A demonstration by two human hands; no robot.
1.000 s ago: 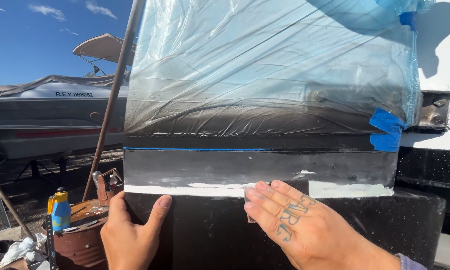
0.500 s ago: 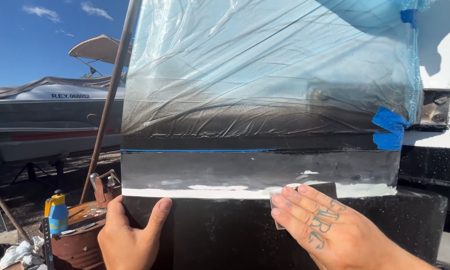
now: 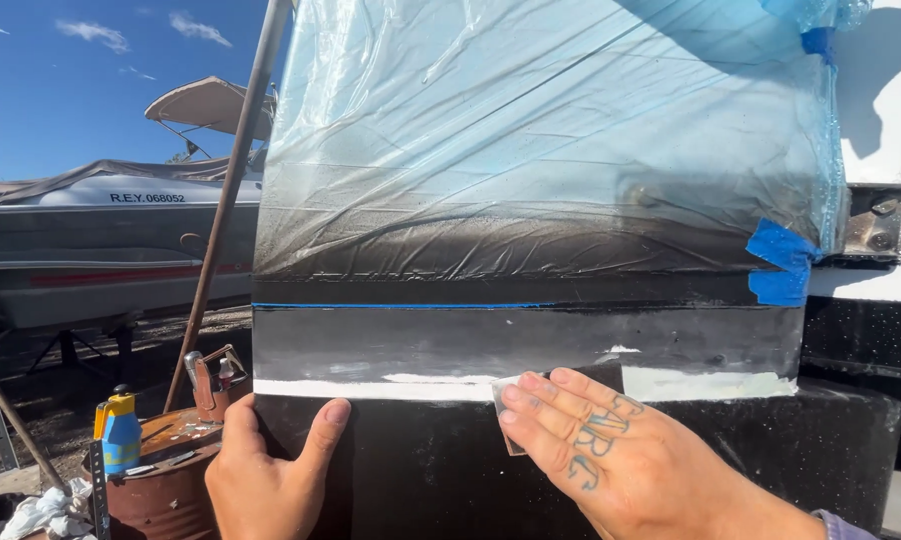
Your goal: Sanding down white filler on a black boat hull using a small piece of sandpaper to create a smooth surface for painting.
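Head view: hands (image 3: 451, 465) on possibly sanded hull (image 3: 531, 345)

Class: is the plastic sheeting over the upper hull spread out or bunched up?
Spread out: the plastic sheeting lies wrinkled across the panel, held by blue tape at the right edge.

Both hands are raised, backs toward the camera. The left hand (image 3: 271, 475) lies flat, thumb spread wide. The right hand (image 3: 611, 450), tattooed, presses with fingers (image 3: 541, 400) extended together.

Blue-yellow bottle (image 3: 122, 432) (lower left, on drum (image 3: 171, 480))
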